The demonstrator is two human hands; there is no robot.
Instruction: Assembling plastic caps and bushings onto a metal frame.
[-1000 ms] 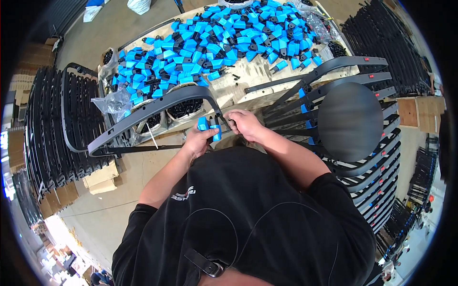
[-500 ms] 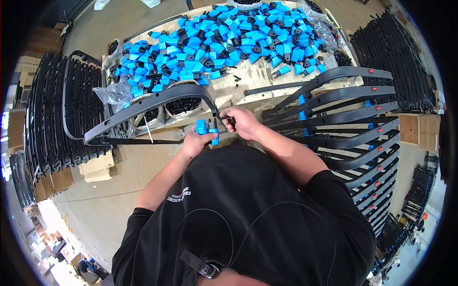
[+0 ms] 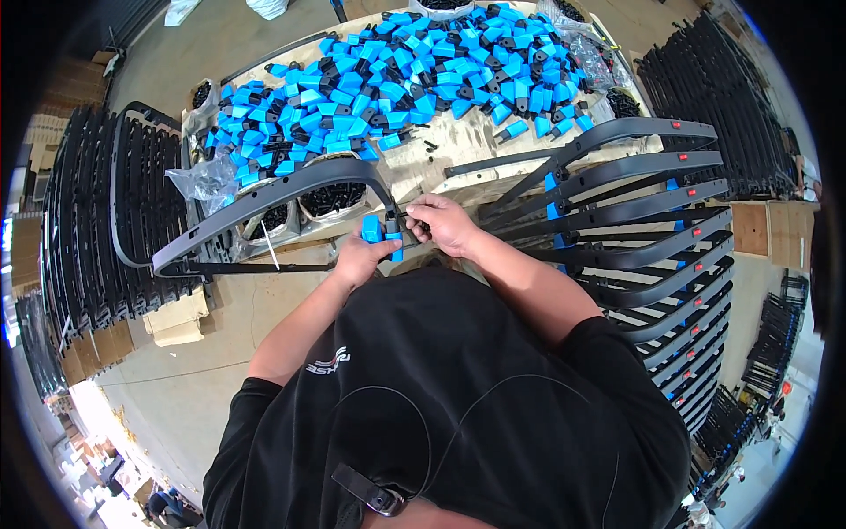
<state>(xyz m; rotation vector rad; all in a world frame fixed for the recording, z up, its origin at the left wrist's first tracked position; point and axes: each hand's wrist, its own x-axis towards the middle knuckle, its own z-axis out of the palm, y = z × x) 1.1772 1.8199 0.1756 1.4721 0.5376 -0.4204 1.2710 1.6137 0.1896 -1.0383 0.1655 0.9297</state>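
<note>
My left hand (image 3: 358, 258) is closed around two blue-and-black plastic end pieces (image 3: 372, 230), just below the bent end of a dark metal frame (image 3: 282, 182). The black tab of one piece meets the frame's end, or overlaps it. On the other side of that joint is my right hand (image 3: 445, 227), its thumb and fingers pinched together on small dark parts that I cannot make out clearly. The frame arches up and left from my hands, its curved side against the table's near edge. A large heap of similar blue-and-black end pieces (image 3: 352, 97) covers the table.
Open bags of small black parts (image 3: 333, 199) stand at the table's (image 3: 458, 141) near edge. Stacked curved frames (image 3: 652, 212) with blue ends rise close on my right. More black frames (image 3: 88, 220) stand at left. Clear plastic wrap (image 3: 204, 179) lies on the left corner.
My left hand has brought the black tab of one end piece up to the frame's end. My right fingers have shifted slightly beside that joint. The view has moved a little.
</note>
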